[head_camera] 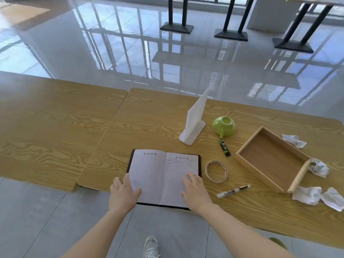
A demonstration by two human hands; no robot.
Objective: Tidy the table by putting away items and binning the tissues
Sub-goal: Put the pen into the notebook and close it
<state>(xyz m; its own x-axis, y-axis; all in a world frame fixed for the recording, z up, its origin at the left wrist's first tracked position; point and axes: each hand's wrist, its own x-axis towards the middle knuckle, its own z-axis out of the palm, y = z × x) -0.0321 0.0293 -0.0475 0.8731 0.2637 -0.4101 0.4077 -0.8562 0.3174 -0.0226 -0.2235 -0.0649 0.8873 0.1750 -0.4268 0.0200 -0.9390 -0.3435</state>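
The open notebook (163, 172) lies directly under both hands at the near edge of the tabletop (55, 127), its spine running straight away from the person, midway between them. The left hand (123, 192) rests flat over the left page's outer edge, and the right hand (195, 190) lies flat on the right page. Both are released, fingers straight, and neither is nearer. Closing it probably means folding one side across that spine. The crumpled tissues (307, 195) lie well apart, beyond the right hand.

glossy tiled floor (93, 53) | three black table bases (231, 34) far side | pale sneaker (151, 247) at bottom edge
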